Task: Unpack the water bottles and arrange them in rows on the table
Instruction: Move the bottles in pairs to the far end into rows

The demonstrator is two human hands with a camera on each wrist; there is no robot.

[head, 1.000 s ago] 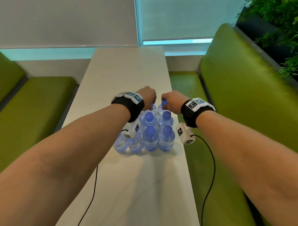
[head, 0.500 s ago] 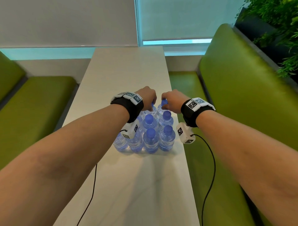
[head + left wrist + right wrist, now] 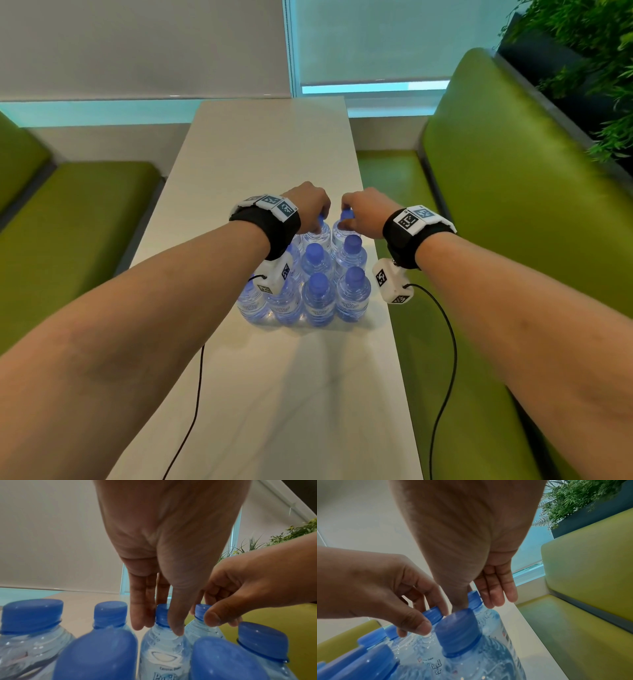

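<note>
Several clear water bottles with blue caps (image 3: pixel 318 301) stand in a tight block on the white table (image 3: pixel 267 154). My left hand (image 3: pixel 320 222) reaches over the block and grips the neck and cap of a far-row bottle (image 3: pixel 163 646) between thumb and fingers (image 3: pixel 139 615). Beside it, my right hand (image 3: pixel 346 219) pinches the cap of the far right corner bottle (image 3: pixel 475 599). That right hand (image 3: pixel 240 595) also shows in the left wrist view, and the left hand (image 3: pixel 385 588) in the right wrist view. Both bottles stand on the table.
Green bench seats run along both sides, on the left (image 3: pixel 68 240) and on the right (image 3: pixel 513 205). Plants (image 3: pixel 582 51) rise behind the right backrest. Bare tabletop stretches beyond the block toward the window and in front of it. Two wrist cables (image 3: pixel 195 411) trail over the near table.
</note>
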